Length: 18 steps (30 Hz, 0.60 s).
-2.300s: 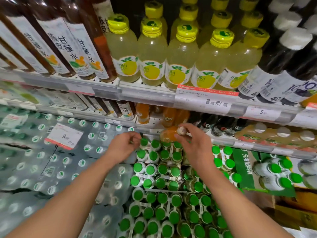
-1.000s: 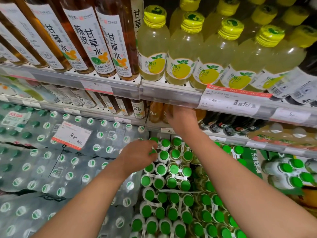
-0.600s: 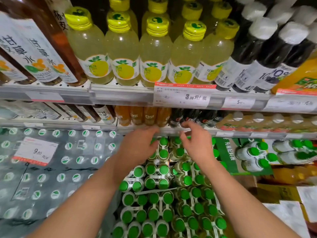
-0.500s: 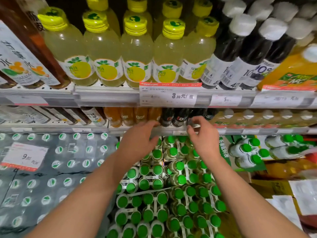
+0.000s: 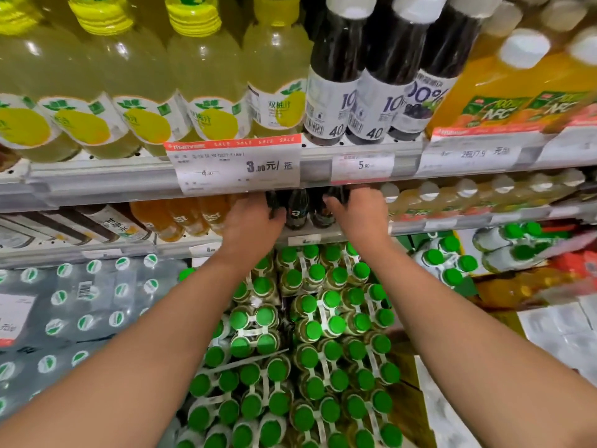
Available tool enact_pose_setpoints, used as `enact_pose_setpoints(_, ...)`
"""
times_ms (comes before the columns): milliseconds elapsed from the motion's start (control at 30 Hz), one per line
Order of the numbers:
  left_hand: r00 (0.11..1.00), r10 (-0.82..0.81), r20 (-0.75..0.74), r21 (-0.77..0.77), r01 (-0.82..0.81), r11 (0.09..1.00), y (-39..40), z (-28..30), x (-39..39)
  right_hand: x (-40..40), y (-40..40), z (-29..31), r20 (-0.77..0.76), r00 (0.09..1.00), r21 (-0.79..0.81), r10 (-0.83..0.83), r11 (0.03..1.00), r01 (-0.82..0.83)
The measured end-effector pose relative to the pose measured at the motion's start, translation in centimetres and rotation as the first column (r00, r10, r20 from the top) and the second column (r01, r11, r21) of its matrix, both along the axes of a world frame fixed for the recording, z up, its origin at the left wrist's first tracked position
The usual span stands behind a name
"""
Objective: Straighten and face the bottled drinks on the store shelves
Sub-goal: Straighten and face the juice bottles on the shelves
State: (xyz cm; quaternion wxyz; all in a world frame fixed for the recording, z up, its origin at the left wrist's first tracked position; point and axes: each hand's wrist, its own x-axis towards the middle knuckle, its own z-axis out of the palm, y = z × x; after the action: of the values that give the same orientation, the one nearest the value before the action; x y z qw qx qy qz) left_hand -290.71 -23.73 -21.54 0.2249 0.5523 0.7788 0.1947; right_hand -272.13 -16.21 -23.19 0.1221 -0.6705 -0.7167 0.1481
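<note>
Both hands had advanced from the shelf rail; left hand (image 5: 250,221) and right hand (image 5: 358,215) each gripped dark bottles (image 5: 297,210) on the middle shelf (image 5: 420,226). We advised turning labels outward, flush.

Hands (image 5: 252,221) now around dark bottles (image 5: 297,210)

Grey metal store shelving (image 5: 97,185) with white price tags (image 5: 237,166) on its rails

Left hand (image 5: 250,221) and right hand (image 5: 361,215) gripping dark bottles (image 5: 297,210) on middle shelf (image 5: 452,223), green-capped packs (image 5: 310,334) below
</note>
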Motion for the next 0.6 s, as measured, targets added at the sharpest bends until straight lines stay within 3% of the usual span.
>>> enact_pose_setpoints(200,0.972,0.004,-0.237,-0.107,-0.030,0.994,2.3,-0.3,-0.3,-1.1,1.1,-0.1,-0.083,0.993,0.018,-0.080,0.996,0.082)
enact_pose_setpoints(333,0.909,-0.078,-0.409,-0.159,0.013,0.987,2.5,-0.6,-0.5,-2.0,1.0,0.0,-0.120,0.992,0.099,0.030,0.995,-0.018)
enact_pose_setpoints(467,0.949,-0.015,-0.315,-0.076,-0.009,0.997,2.0,-0.3,-0.2,-2.0,0.8,-0.2,-0.199,0.980,0.115,0.014,0.993,0.009)
enact_pose_setpoints(600,0.939,0.004,-0.343,-0.103,-0.042,0.994,2.3,0.2,0.0,-0.9,-0.1,-0.5,-0.081,0.996,0.095,-0.032,0.995,0.040)
